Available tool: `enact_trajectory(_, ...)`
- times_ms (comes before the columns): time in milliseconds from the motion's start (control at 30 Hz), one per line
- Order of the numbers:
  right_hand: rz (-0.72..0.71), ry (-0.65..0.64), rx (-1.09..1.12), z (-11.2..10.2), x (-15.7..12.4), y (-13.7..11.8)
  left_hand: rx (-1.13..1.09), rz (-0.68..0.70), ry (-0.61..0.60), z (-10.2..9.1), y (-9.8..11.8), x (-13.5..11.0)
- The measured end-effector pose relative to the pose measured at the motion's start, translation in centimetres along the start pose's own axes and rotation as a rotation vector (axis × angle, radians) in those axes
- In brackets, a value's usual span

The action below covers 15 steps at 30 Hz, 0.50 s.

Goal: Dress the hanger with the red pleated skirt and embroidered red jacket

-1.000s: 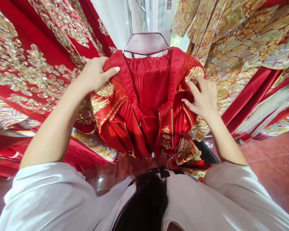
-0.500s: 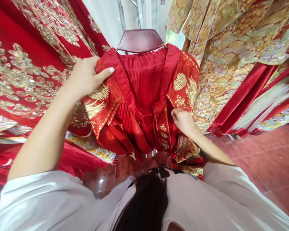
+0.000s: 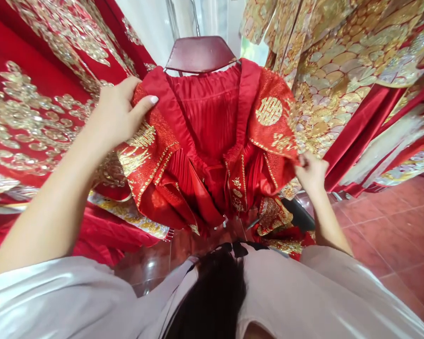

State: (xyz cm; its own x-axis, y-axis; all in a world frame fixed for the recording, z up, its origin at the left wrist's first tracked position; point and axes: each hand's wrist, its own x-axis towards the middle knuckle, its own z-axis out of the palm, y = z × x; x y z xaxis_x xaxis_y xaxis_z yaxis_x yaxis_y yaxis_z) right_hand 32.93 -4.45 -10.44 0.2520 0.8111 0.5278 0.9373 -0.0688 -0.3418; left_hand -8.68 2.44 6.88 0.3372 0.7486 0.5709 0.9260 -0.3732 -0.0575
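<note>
In front of me hangs a red jacket [image 3: 204,113] with gold embroidery, its pleated red inside showing between the open front edges. A dark red hanger or stand top [image 3: 201,54] rises above its collar. My left hand [image 3: 122,110] grips the jacket at the left shoulder, thumb on the front and the other fingers behind, out of sight. Lower on the other side, my right hand [image 3: 311,173] pinches the edge of the right sleeve and pulls it outward. A round gold emblem shows on that sleeve.
Red garments with gold beading [image 3: 31,108] hang close on the left. Gold scale-patterned garments [image 3: 324,89] hang on the right, beside red velvet cloth [image 3: 363,132]. Reddish floor tiles [image 3: 391,235] lie below. A metal stand [image 3: 194,19] is behind the jacket.
My right hand has moved outward to the right with the sleeve edge, spreading the sleeve so its round emblem faces me. My left hand keeps its hold on the shoulder.
</note>
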Motion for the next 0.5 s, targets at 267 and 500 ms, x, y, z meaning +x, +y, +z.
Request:
enact_trajectory(267,-0.058,-0.328,0.424,3.7,-8.3,-8.8,0.074,-0.032,-0.03,-1.4,-0.8,0.6)
enact_trajectory(500,-0.345,0.216,0.521,-3.6,4.3,-11.0,-0.012,0.038,-0.019,-1.9,0.2,-0.2)
